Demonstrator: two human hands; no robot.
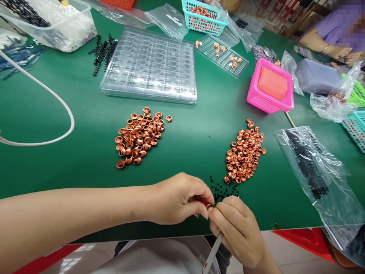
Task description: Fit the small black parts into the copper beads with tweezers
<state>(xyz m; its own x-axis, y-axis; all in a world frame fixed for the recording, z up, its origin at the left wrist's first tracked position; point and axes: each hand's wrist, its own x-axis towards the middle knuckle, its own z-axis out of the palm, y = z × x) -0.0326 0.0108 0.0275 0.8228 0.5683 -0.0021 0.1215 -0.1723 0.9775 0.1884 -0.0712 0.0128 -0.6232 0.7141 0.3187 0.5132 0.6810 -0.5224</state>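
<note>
In the lower centre of the frame, a small copper-coloured piece (209,206) is pinched between the thumb and fingertips of the left hand (182,199), whose fingers are curled almost closed. The piece is set at the very tips of that hand, on its right side in the frame, and is partly covered by the fingers. It is met from the right by the fingertips of the right hand (238,228), which is folded around a slim silvery tool (212,254); whether the piece is also gripped by those fingertips cannot be told.

Just above the right hand, small black bits (222,190) are scattered on the green table (194,152). Near them, right of centre, similar copper pieces are gathered in a right-hand heap (246,152). A left-hand heap (139,135) is spread left of centre, above the left forearm and well apart from the pinched piece. Clear trays (151,66) are stacked at upper centre.
</note>
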